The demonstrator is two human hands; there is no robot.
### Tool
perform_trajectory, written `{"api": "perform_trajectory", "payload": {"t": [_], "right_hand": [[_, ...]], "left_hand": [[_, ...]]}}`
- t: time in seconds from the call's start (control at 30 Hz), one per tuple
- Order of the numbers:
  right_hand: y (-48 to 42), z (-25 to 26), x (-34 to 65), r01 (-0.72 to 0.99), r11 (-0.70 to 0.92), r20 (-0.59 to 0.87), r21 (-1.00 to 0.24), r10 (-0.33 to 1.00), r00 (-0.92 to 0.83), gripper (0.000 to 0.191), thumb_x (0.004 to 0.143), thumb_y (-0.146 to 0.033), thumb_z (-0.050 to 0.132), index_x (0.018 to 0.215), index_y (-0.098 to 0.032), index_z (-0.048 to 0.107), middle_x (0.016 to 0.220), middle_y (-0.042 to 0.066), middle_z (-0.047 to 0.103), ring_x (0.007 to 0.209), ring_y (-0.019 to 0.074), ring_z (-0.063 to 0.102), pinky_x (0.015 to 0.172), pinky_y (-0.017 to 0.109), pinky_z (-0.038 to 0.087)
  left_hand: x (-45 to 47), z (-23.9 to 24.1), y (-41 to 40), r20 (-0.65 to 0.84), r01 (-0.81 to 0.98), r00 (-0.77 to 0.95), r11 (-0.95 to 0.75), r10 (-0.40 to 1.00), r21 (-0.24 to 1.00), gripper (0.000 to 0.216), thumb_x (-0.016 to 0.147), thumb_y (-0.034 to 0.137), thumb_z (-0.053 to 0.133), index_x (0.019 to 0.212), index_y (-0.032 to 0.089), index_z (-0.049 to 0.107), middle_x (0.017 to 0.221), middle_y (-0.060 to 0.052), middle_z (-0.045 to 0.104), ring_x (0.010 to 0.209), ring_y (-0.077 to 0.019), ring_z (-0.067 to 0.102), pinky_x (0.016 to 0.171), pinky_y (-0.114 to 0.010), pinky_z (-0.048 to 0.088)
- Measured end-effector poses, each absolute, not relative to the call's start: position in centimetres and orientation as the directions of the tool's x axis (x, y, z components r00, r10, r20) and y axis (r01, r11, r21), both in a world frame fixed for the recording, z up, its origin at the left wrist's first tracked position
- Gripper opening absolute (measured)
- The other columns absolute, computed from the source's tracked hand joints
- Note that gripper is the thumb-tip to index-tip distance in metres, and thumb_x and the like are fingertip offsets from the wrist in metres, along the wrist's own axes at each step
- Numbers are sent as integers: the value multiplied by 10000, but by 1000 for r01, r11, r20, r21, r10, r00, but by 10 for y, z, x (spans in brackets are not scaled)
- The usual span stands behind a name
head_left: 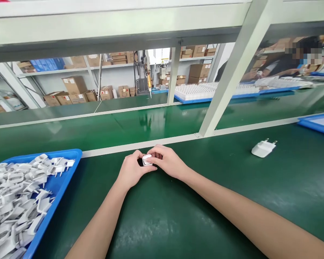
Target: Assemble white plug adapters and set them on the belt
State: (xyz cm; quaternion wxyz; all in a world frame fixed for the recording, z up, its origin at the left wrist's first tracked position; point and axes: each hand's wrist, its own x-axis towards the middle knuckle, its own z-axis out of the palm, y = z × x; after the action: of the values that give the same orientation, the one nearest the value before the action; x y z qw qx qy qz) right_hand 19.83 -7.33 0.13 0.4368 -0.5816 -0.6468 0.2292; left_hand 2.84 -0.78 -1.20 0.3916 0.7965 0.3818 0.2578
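Note:
Both hands meet over the green work surface [162,216], near the pale strip along its far side. Between them is a small white charger plug [147,160], its end face turned up toward me. My left hand [132,169] grips it from the left, thumb along the near side. From the right, the fingers of my right hand [166,160] close on its top and side. Its pins are not visible. To the right, another white charger plug [263,148] lies on its side, two pins pointing away.
At left stands a blue tray [67,180] heaped with white plug housings [16,201]. A slanting metal post [232,72] rises beyond my right hand. Another blue tray [315,126] is at far right. Behind lie a green belt [118,124], white pin-studded trays [197,90] and a person [280,61].

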Motion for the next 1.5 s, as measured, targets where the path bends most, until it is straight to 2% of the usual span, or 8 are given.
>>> {"api": "perform_trajectory", "payload": {"t": [0.17,0.53,0.93,1.17,1.3,1.37,1.43,1.5], "right_hand": [[-72,2,195,546,196,304,-814,946,113,213,890,-409,666,862,-200,701,866,17,624,720,158,531,659,293,419],[-73,3,190,615,183,310,-767,945,105,229,878,-425,670,834,-200,676,833,30,629,718,181,537,663,312,422],[-70,7,191,705,208,322,-678,946,31,96,883,-277,662,824,-205,640,852,14,617,736,176,515,691,310,400],[-70,9,186,750,246,342,-614,939,-27,122,883,-199,610,779,-195,546,829,16,575,775,188,503,702,303,377],[-70,9,186,765,248,353,-594,935,-28,110,860,-141,613,785,-187,547,814,3,562,761,169,499,689,283,367],[-73,12,195,778,213,336,-591,942,-3,103,858,-156,642,792,-185,567,776,-11,564,723,156,503,661,267,367],[-83,18,218,803,142,307,-579,950,54,107,858,-194,671,796,-181,586,748,-22,571,697,148,514,642,256,374],[-105,26,253,835,34,267,-549,954,136,117,852,-226,689,797,-179,597,733,-27,577,685,145,526,637,252,383]], "left_hand": [[28,-13,-6,103,406,570,-388,815,827,456,653,452,881,784,191,531,783,59,614,699,-139,514,590,-233,322],[28,-12,-6,117,411,561,-399,820,819,418,675,463,864,816,199,573,835,28,643,785,-173,571,607,-231,337],[27,-14,-3,131,389,564,-402,816,829,417,672,492,862,834,214,597,791,40,639,749,-167,575,570,-233,322],[26,-13,-5,132,404,558,-408,819,819,409,693,490,838,837,207,580,810,31,650,764,-178,596,596,-238,335],[28,-13,-9,166,406,579,-459,798,790,351,745,468,793,866,205,594,864,13,676,836,-203,629,671,-254,396],[28,-14,-13,190,369,628,-504,755,781,350,768,459,772,960,208,621,1000,-13,697,966,-226,643,781,-274,451],[28,-16,-15,196,341,656,-518,729,784,500,770,475,766,1157,206,599,1196,-58,667,1134,-260,609,925,-316,462],[27,-20,-15,164,356,651,-490,741,796,674,785,540,725,1323,198,507,1334,-99,597,1242,-296,551,1022,-373,438]]}}
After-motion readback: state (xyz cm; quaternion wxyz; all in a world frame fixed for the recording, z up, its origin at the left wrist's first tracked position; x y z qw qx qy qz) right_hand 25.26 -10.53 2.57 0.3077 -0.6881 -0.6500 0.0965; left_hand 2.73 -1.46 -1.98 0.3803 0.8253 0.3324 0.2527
